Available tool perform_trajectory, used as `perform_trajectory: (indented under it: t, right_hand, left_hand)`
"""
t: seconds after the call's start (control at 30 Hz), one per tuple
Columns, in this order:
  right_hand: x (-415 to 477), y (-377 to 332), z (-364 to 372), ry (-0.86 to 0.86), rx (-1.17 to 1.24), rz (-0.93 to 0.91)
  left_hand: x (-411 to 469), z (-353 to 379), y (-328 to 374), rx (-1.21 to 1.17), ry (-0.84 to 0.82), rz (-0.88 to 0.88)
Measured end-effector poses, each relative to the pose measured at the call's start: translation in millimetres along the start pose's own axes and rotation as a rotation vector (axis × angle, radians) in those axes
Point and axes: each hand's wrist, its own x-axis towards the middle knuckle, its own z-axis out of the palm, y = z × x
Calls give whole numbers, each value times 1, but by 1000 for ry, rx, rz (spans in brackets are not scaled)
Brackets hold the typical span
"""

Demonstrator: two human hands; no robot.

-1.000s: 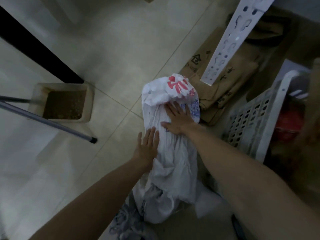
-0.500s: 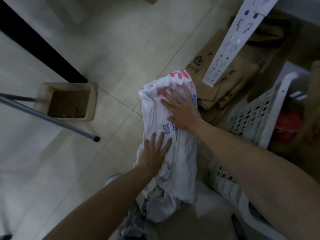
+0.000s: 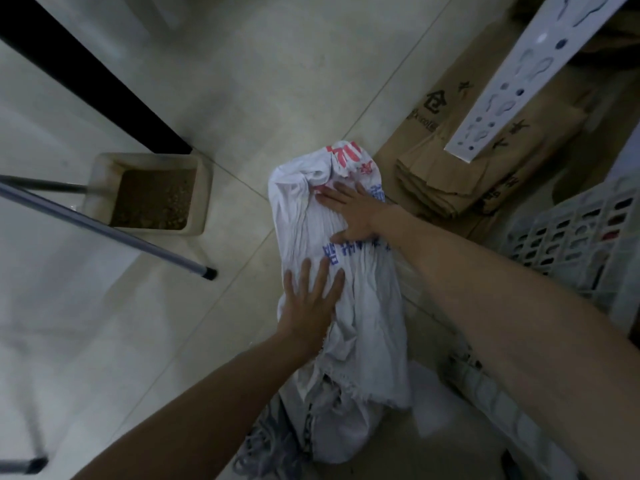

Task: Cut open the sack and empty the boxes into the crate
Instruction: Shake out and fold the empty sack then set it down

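A crumpled white woven sack (image 3: 363, 306) with red and blue print lies lengthwise on the tiled floor in the middle of the view. My left hand (image 3: 310, 301) presses flat on its left side, fingers spread. My right hand (image 3: 351, 211) lies flat on the upper part of the sack, just below the red print. The white perforated plastic crate (image 3: 571, 237) stands to the right of the sack, with red things dimly visible through its wall. No boxes show outside the crate.
Flattened brown cardboard (image 3: 460, 174) lies beyond the sack at the right, under a white perforated shelf upright (image 3: 512, 88). A beige tub of brown grit (image 3: 152, 195) sits on the floor at the left, beside a metal pole (image 3: 114, 233) and a black bar (image 3: 93, 77).
My left hand slid from the sack's left edge onto its top. My right hand moved up the sack toward the red print. The sack's upper end has been pressed flatter.
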Motion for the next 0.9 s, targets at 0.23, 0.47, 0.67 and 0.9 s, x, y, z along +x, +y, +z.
perform_trajectory:
  t: [0.23,0.47,0.67,0.9]
  right_hand:
    - [-4,-23,10,-45,79,54]
    - [-42,-48,-23,85,51,235]
    - [-151,-100,-34,484,637,468]
    - [-306,-187,18,650,1038,582]
  left_hand:
    - [-4,6,0,-58,-131,13]
    - [11,-66,-18,-180,-561,80]
    - [-25,-142,-9,-416,-264,-14]
    - [-107,-162,69,-365,105,274]
